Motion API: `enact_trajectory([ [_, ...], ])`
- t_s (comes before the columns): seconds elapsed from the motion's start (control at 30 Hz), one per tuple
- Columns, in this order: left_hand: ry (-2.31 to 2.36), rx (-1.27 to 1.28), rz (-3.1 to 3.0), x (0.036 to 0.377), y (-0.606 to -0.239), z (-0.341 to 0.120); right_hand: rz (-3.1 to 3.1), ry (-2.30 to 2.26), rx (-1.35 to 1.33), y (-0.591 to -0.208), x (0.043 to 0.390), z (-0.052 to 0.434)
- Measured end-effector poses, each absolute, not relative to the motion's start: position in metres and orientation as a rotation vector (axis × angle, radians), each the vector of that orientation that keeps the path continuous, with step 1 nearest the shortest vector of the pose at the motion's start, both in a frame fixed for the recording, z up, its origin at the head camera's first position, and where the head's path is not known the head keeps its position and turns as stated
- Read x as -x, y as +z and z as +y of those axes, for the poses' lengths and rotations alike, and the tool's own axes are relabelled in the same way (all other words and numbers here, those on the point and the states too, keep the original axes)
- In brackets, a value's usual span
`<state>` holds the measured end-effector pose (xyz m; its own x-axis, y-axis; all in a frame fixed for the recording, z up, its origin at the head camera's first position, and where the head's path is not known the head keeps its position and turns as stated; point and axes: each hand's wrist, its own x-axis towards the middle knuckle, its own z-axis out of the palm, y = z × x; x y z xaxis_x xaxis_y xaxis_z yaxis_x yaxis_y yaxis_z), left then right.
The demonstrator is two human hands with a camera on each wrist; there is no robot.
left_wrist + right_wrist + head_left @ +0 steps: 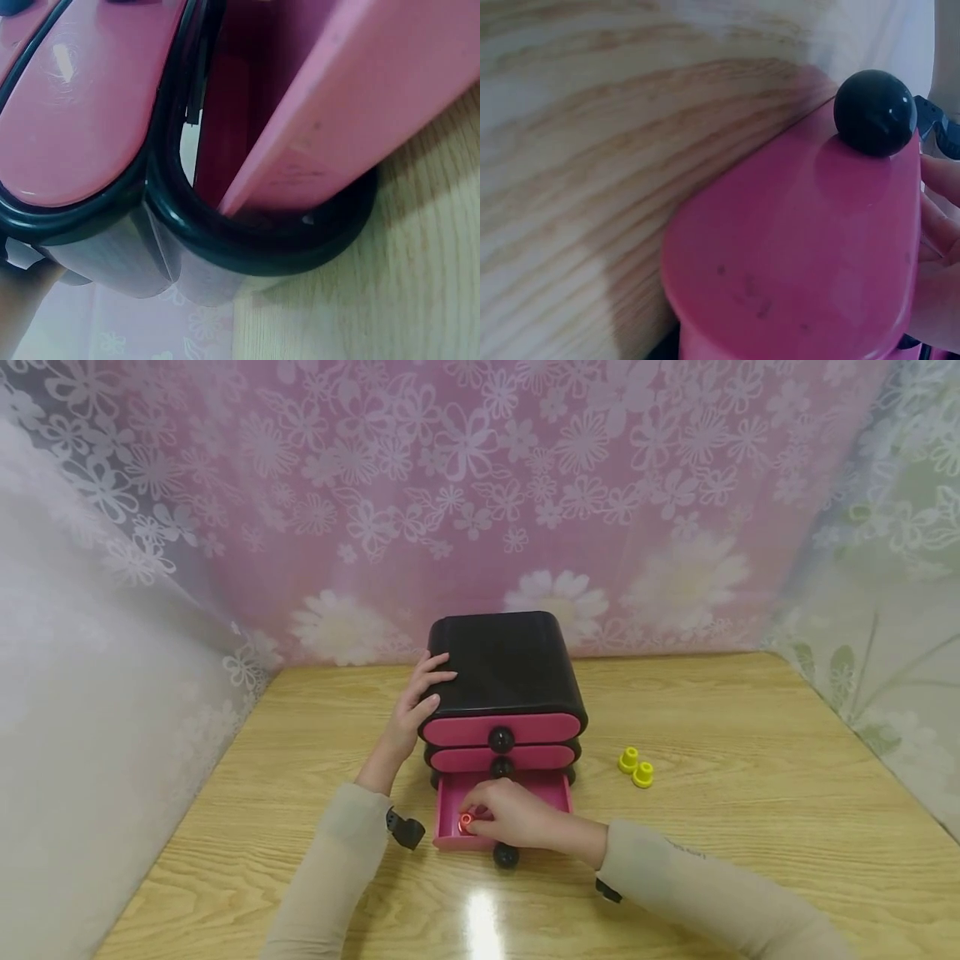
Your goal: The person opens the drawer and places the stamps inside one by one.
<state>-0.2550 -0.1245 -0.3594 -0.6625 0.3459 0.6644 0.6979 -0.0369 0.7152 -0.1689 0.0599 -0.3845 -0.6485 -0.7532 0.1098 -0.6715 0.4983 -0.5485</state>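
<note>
Right hand [517,818] pinching small red ring-shaped piece [467,820] inside open pink drawer [555,789]; left hand [422,702] flat on black cabinet [502,660].

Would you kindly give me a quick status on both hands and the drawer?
Left hand flat on black cabinet. Right hand pinching red piece in open bottom drawer. Nothing blocking.

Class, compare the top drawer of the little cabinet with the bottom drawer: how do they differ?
The top drawer is pushed in flush; the bottom drawer is pulled out over the table. No hand touches the top drawer; the right hand reaches into the bottom drawer. Both have pink fronts and black knobs.
</note>
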Motion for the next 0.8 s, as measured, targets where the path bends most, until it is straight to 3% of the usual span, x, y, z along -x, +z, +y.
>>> enact_trajectory([
  [0.33,-1.731,1.086,-1.964,0.235,-0.34,-0.116,2.607,-0.794,1.218,-0.389,0.172,0.059],
  [0.8,-1.73,1.101,-1.963,0.233,-0.338,-0.116,2.635,-0.73,1.184,-0.39,0.172,0.061],
])
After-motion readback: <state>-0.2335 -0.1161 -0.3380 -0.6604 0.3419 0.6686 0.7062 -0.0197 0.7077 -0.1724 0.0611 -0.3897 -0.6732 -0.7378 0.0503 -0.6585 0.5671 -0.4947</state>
